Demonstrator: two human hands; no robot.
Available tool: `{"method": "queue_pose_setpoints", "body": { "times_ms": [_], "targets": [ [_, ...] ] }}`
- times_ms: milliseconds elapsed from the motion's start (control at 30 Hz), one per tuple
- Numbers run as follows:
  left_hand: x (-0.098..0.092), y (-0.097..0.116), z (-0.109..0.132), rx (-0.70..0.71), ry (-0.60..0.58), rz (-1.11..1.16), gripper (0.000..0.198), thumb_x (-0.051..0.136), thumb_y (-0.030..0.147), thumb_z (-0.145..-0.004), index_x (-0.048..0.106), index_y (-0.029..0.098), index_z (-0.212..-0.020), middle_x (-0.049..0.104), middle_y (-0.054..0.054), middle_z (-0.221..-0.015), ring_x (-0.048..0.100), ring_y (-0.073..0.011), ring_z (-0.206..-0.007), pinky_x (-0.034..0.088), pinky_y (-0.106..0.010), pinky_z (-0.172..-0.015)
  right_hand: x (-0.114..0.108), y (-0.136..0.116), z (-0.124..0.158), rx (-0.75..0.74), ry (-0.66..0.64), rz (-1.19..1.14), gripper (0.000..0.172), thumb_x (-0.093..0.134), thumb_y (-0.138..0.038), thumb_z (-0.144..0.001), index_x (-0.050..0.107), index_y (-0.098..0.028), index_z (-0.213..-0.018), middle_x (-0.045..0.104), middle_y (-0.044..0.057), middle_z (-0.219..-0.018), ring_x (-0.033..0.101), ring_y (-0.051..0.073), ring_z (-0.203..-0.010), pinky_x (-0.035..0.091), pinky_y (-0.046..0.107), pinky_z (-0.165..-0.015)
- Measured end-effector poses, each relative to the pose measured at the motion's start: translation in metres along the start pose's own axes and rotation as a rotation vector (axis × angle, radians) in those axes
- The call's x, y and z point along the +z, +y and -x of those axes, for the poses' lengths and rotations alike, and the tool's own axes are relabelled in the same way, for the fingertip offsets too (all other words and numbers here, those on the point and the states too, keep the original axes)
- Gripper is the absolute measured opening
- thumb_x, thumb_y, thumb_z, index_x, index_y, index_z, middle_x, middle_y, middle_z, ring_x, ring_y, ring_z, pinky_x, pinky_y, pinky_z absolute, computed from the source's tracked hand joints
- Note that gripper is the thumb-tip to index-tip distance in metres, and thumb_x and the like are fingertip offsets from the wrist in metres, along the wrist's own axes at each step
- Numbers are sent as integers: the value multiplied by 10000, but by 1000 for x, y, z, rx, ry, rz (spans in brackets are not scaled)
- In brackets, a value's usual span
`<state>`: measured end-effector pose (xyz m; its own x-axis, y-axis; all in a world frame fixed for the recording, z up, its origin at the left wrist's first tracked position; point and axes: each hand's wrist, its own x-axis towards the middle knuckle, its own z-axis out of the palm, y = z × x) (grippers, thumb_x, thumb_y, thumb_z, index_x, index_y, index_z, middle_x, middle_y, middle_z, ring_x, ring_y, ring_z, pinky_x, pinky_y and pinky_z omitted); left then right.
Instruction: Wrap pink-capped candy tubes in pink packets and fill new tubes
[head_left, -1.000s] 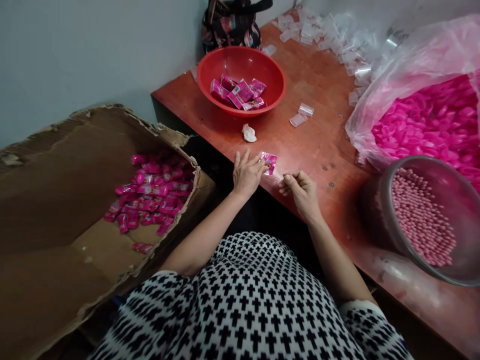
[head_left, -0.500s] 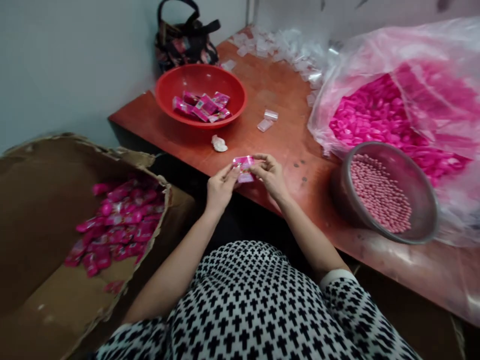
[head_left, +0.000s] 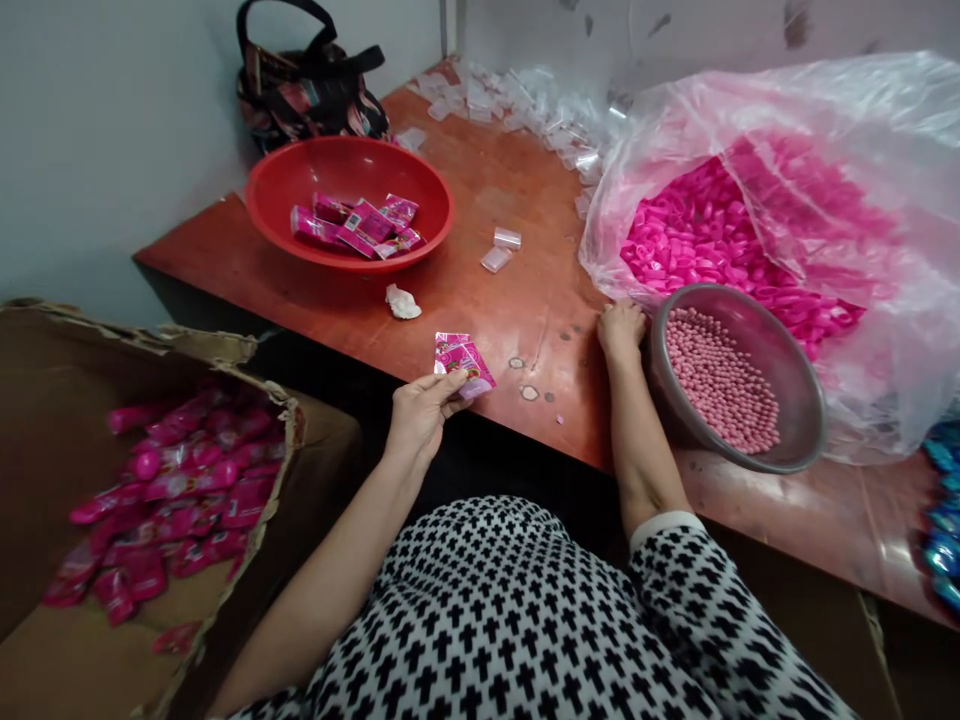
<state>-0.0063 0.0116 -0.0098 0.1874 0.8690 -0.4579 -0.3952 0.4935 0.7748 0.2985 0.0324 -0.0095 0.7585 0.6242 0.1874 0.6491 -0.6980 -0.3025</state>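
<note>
From the head camera, the left hand (head_left: 421,415) is curled around what look like two pink foil sachets (head_left: 463,365), pinching them between thumb and fingers just off the edge of the worktop (head_left: 540,300). The sachets seem light, thin and soft, and their slick foil could slip, so the flat sealed edges look like the surest place to hold. The right hand (head_left: 621,335) rests on the worktop with its fingers bunched together, just beside a steel bowl (head_left: 795,380); I cannot tell whether it holds anything. That bowl is filled with pink pellets (head_left: 720,380), and behind it a clear plastic bag (head_left: 825,110) holds a mass of pink caps (head_left: 705,235). Farther along the worktop sit a red plastic bowl (head_left: 427,180) with more sachets (head_left: 360,228) and two small clear plastic cups (head_left: 501,250). Left of the person, an open cardboard box (head_left: 45,400) holds loose pink sachets (head_left: 180,490).
</note>
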Motion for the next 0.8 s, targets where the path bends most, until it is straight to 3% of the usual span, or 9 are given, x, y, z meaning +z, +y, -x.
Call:
{"method": "queue_pose_setpoints", "body": {
  "times_ms": [133,267,367,467,567,667,800],
  "targets": [
    [-1,4,-3,-12,34,76,286,865,253,-501,646,107,-611,681,-19,-640,627,-98,-571,523,-202,-554,7,6,-11,15,10,26,320,415,-134,-906,542,63,-1124,551,366,-1158,527,333,-1118,375,486,-908],
    [1,7,-4,-91,68,211,254,832,241,-592,622,107,-645,669,-19,-652,631,-104,-579,537,-221,-564,-4,0,12,-108,-111,-24,325,607,-273,-792,620,-65,-1041,648,225,-1046,596,308,-983,431,457,-856],
    [4,6,-4,-117,89,324,219,802,229,-653,629,111,-716,670,-22,-676,649,-123,-598,550,-243,-583,-17,-14,60,-242,-307,-356,395,707,-394,-675,634,-146,-974,672,64,-807,627,209,-730,485,333,-674],
    [7,4,-4,-110,103,401,217,787,238,-683,632,112,-767,677,-36,-700,667,-143,-628,560,-268,-637,-29,-33,125,-159,-644,-882,400,661,-485,-726,550,-177,-957,575,-50,-552,501,107,-409,394,218,-402],
    [8,4,-2,-82,125,459,220,785,241,-689,636,115,-790,680,-35,-713,663,-130,-633,557,-277,-697,-36,-49,182,-99,-814,-1164,374,620,-489,-787,490,-211,-1002,613,-61,-604,506,80,-377,377,177,-333],
    [11,3,1,-52,123,494,225,799,221,-669,635,116,-779,677,-24,-712,646,-106,-622,542,-255,-708,-36,-57,209,-88,-775,-1247,348,604,-469,-817,502,-200,-1014,627,-50,-645,556,78,-423,436,172,-356],
    [16,2,6,-46,68,499,224,796,232,-673,629,115,-767,674,-26,-704,642,-110,-628,535,-258,-701,-30,-58,215,-71,-683,-1283,355,606,-451,-826,500,-191,-1044,622,-53,-649,570,73,-441,471,174,-386]
  ]
}}
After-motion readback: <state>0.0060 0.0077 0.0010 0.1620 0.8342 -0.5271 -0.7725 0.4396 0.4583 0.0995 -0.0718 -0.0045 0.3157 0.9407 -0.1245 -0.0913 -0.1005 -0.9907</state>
